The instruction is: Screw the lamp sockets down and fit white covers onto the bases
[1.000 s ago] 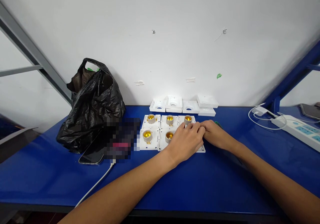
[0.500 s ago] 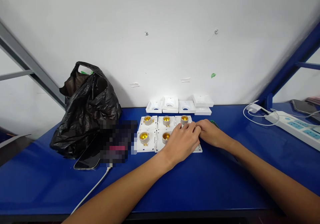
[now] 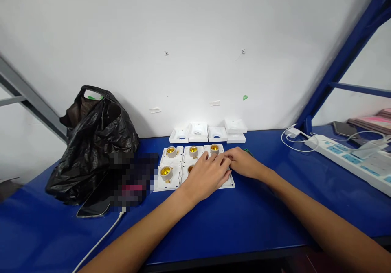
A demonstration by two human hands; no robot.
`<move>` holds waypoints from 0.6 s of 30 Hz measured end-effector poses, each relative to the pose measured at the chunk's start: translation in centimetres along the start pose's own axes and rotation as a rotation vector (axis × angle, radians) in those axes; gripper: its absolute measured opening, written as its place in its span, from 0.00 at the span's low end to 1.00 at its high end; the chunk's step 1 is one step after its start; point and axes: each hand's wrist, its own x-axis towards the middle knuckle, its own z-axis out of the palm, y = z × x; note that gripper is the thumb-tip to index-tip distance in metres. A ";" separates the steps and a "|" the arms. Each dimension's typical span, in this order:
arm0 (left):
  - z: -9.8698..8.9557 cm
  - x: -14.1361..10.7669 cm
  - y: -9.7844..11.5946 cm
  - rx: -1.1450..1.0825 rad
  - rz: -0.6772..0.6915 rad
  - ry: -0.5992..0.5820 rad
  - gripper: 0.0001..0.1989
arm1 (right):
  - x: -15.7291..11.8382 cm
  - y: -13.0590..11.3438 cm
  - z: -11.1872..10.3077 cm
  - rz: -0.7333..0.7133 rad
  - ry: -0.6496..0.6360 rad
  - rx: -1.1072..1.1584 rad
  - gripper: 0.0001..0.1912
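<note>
Several square white lamp holders with brass screw sockets (image 3: 166, 171) are laid out in two rows on the blue table (image 3: 186, 228). My left hand (image 3: 205, 173) lies over the front row at the right, its fingers bent and closed. Beneath it the front middle lamp holder (image 3: 190, 169) is partly hidden. My right hand (image 3: 241, 162) meets the left fingertips from the right side, with its fingers pressed together. Whatever both hands grip at the front right lamp holder is hidden by the fingers. Behind my right hand a bit of a green object (image 3: 248, 151) shows.
White square covers with round holes (image 3: 198, 131) stand along the wall, some stacked. On the left are a black plastic bag (image 3: 94, 151), a phone (image 3: 94, 204) and a white cable (image 3: 100, 240). A white power strip (image 3: 351, 159) with cables lies at the right.
The camera view has turned slightly right and up, so everything appears shifted left. Both hands stay together over the front right of the rows, with little change in their fingers.
</note>
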 end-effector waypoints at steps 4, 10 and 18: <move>0.1 -0.7 -0.8 -0.032 -0.059 0.017 0.19 | 0.0 -0.1 0.3 0.027 0.018 -0.015 0.17; 1.1 -0.9 -1.9 -0.131 -0.055 -0.003 0.23 | -0.1 -0.3 0.6 -0.009 -0.007 0.001 0.21; 1.1 -0.8 -1.8 -0.196 -0.056 0.018 0.23 | -0.6 -1.0 -0.4 -0.096 -0.105 0.058 0.17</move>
